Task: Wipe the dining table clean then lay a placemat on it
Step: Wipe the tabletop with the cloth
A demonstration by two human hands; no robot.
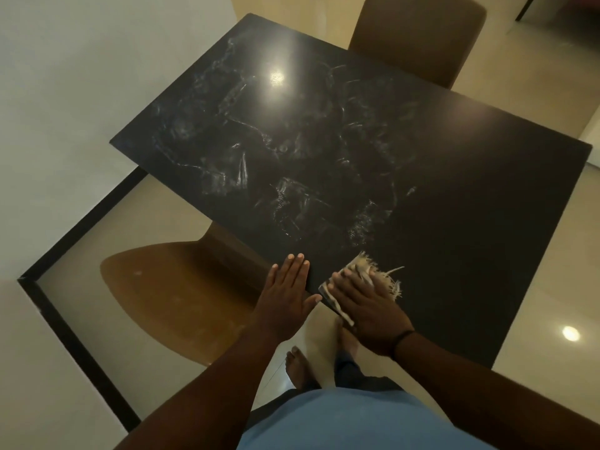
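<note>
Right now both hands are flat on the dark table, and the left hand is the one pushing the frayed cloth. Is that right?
Not quite. The head view shows the right hand pressing the frayed cloth on the dark table, near its close edge. The left hand lies flat beside it with straight fingers and has no cloth under it. Both hands are on the table, as you said.

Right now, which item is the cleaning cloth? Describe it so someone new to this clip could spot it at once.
Start with the dark dining table that fills the middle of the view and follow it to its near corner. There the right hand presses flat on a cloth, beside the left hand. The cloth is the only pale thing on the tabletop, with frayed threads sticking out past the fingers.
</note>
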